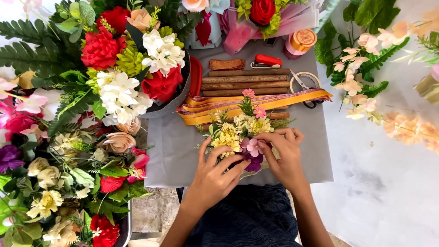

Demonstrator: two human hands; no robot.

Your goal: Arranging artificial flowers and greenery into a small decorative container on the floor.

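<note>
Grey table covering (173,160) spreads before us as we work a small posy (238,135) at its near edge: our left hand (214,176) grips its stems from below, our right hand (286,158) pinches a pink bloom (252,146). Beyond lie yellow ribbons (256,103), wooden sticks (247,82), scissors (306,89), a red stapler (266,61); big bouquets (132,59) crowd the left.

Pink round container (299,44) w/ orange label lid, top centre-right, beside red stapler (266,61).
</note>
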